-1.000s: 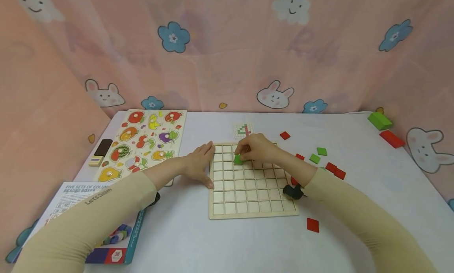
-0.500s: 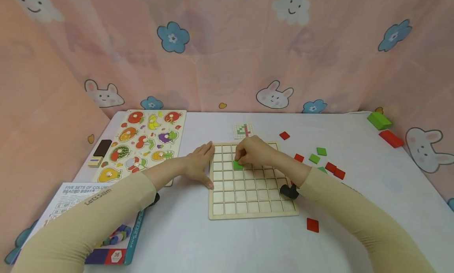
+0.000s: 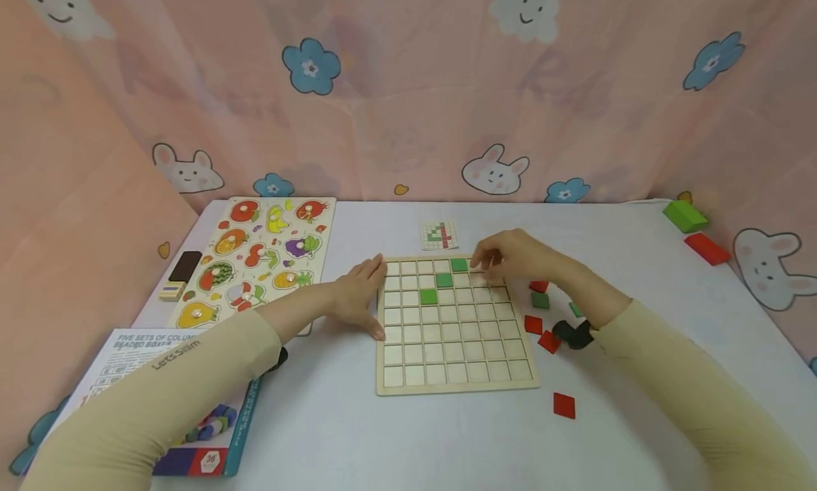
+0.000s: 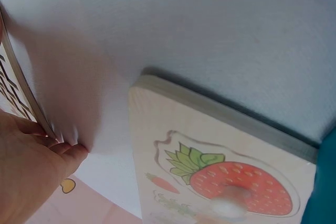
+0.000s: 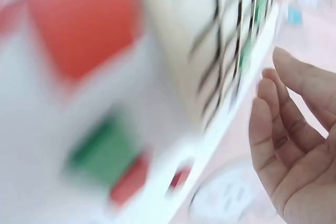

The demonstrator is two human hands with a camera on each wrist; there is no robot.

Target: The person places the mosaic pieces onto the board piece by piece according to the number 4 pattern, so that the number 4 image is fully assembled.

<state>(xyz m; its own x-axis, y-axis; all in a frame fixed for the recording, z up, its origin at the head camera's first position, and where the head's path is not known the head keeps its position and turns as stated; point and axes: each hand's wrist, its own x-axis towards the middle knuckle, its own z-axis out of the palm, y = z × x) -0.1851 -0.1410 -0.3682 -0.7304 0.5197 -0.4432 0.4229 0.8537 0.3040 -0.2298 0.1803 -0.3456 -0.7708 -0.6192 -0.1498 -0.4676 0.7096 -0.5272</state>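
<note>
The wooden grid board (image 3: 457, 389) lies flat in the middle of the table, with three green square tiles (image 3: 428, 296) in a diagonal across its upper cells. My left hand (image 3: 357, 297) rests along the board's left edge, thumb and fingers spread; in the left wrist view the fingertips (image 4: 79, 153) touch that edge. Above the board's upper right corner is my right hand (image 3: 520, 255), its fingers loosely bent. The right wrist view shows nothing between those fingers (image 5: 261, 129). Several red tiles (image 3: 533, 325) and a green tile (image 3: 540, 301) lie right of the board.
A small printed grid card (image 3: 439, 235) lies behind the board. To the left are a fruit knob puzzle (image 3: 262, 250), a book-like box (image 3: 210, 434) and a dark block (image 3: 186, 266). Green (image 3: 685, 216) and red blocks (image 3: 707, 249) stand at the far right.
My right hand has set the green tile into a cell, let go, and moved right and back. Two more green tiles on the board are uncovered. My left hand has stayed put.
</note>
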